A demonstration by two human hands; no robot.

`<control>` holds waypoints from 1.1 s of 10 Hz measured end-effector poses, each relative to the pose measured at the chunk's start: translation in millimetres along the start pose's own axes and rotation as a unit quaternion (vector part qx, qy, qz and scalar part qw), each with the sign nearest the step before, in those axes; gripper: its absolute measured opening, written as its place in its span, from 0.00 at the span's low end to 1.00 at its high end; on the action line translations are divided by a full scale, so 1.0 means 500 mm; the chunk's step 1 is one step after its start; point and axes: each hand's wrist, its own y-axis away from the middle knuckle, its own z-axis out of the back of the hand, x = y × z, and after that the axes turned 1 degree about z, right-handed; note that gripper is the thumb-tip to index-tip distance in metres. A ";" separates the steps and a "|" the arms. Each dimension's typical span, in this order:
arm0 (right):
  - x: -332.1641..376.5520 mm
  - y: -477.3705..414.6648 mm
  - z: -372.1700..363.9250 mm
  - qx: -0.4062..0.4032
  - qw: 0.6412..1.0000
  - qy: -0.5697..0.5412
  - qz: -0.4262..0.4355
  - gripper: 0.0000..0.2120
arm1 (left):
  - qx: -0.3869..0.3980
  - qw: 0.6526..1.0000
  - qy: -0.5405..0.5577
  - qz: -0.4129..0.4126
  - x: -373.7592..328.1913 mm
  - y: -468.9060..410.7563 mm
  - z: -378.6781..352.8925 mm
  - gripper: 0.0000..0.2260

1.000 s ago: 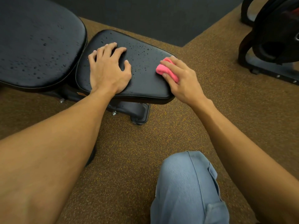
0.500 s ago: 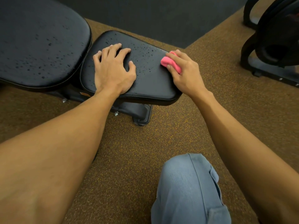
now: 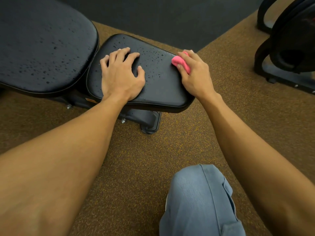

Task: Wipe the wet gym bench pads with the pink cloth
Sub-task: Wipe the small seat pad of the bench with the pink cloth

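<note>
the right hand's fingers (image 3: 187,57) were curled over a bunched pink cloth (image 3: 182,64), the thumb pinching it from the near side, so only a pink lump showed ahead of the knuckles. the cloth lay against the far right corner of the black seat pad (image 3: 162,87), right at its edge. the right hand (image 3: 196,75) sat over that same edge, its forearm running back toward the lower right.

the left hand's fingers (image 3: 119,54) were spread and lightly arched, tips down on the seat pad's left half and holding nothing. the heel of the left hand (image 3: 121,79) rested near the pad's front rim. between the two hands the vinyl was dotted with water drops, thickest toward the far side.

just left of the seat pad, across a narrow gap, lay the larger back pad (image 3: 42,48), also black and speckled with drops. below the seat a dark metal bench foot (image 3: 150,123) met the brown flecked floor (image 3: 136,159). a knee in blue-grey trousers (image 3: 199,201) filled the lower middle. a dark mat (image 3: 170,16) lay beyond the bench, and black gym equipment (image 3: 289,53) stood at the far right, too cropped to name.
</note>
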 end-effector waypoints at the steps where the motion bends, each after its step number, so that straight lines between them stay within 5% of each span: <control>1: 0.028 -0.012 -0.014 0.019 1.000 0.001 0.016 0.21 | 0.001 1.000 -0.003 0.001 0.000 -0.001 -0.001 0.23; 3: -0.002 0.047 0.022 0.044 0.996 -0.013 0.076 0.21 | -0.003 1.000 -0.002 0.001 0.000 -0.001 -0.003 0.23; 5: 0.020 -0.008 -0.004 0.013 1.000 0.002 0.005 0.22 | -0.002 1.000 -0.002 0.002 0.000 -0.001 -0.001 0.23; 7: -0.010 0.050 0.026 0.066 0.993 -0.012 0.101 0.21 | -0.001 1.000 0.000 0.001 0.000 0.001 -0.002 0.23; 9: 0.011 -0.032 0.004 0.019 1.000 0.005 0.017 0.21 | -0.002 1.000 0.000 0.000 -0.001 0.000 -0.002 0.23; 11: 0.020 -0.023 -0.004 0.084 0.993 0.004 0.083 0.23 | -0.005 1.000 -0.001 0.001 -0.001 -0.001 -0.005 0.23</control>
